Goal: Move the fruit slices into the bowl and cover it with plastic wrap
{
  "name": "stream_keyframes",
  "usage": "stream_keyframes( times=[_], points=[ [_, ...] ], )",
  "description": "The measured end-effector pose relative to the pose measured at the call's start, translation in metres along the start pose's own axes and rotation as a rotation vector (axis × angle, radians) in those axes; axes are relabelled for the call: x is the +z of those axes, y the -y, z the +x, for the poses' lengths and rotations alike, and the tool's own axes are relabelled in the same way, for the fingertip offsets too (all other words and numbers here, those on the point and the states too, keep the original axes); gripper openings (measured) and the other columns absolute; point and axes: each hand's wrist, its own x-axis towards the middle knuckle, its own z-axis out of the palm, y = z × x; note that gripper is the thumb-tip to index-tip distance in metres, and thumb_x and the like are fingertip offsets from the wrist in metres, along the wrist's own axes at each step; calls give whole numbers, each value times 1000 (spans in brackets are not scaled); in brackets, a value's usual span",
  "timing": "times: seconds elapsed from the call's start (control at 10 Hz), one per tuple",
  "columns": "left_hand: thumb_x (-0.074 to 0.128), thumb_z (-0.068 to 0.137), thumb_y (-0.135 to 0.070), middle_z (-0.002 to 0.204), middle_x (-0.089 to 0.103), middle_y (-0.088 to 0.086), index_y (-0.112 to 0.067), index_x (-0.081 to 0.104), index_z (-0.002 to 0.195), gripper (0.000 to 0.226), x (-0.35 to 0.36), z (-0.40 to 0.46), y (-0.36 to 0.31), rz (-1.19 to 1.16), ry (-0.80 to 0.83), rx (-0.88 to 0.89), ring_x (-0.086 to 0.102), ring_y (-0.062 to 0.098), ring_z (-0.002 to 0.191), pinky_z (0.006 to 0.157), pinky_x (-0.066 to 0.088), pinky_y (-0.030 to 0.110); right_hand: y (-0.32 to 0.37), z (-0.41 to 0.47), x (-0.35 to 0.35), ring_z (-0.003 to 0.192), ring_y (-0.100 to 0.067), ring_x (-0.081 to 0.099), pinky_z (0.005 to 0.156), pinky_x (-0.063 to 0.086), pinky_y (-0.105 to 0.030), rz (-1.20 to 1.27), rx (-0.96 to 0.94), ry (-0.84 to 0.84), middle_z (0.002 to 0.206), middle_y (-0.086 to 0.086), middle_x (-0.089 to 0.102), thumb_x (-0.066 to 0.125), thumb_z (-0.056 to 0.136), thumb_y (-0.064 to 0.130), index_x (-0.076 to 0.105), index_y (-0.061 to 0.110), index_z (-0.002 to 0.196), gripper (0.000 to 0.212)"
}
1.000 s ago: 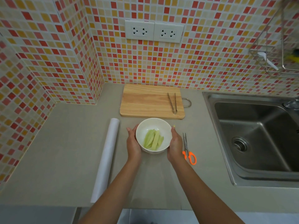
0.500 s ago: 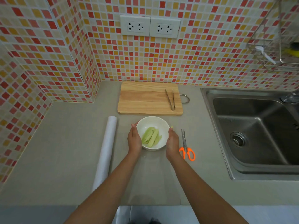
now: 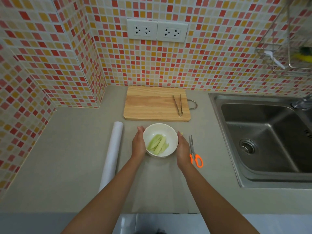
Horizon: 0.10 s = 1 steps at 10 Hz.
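Note:
A white bowl [image 3: 166,132] stands on the grey counter in front of the cutting board, with several pale green fruit slices [image 3: 157,144] inside. My left hand [image 3: 138,142] cups the bowl's left side and my right hand [image 3: 183,146] cups its right side, fingers curved along the wall. The white plastic wrap roll [image 3: 112,153] lies lengthwise on the counter to the left of the bowl. A faint glossy sheet [image 3: 162,186] seems to lie on the counter between bowl and front edge. I cannot tell whether film covers the bowl.
A wooden cutting board [image 3: 152,103] lies behind the bowl with metal tongs [image 3: 178,104] on its right end. Orange-handled scissors [image 3: 195,155] lie just right of my right hand. A steel sink [image 3: 270,137] fills the right side. Tiled walls close off the back and left.
Both hands stay on the bowl's sides and the bowl has not visibly shifted. The view has drifted slightly.

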Motion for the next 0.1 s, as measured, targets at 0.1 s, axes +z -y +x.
stream_keyframes(
  times=[0.1],
  points=[
    [21, 98, -56, 149, 43, 2, -13, 42, 144, 66, -12, 3, -12, 129, -45, 47, 37, 16, 139, 110, 25, 26, 12, 1, -9, 97, -20, 61, 89, 41, -35, -172, -85, -38, 98, -12, 66, 38, 101, 37, 63, -2, 106, 47]
  ],
)
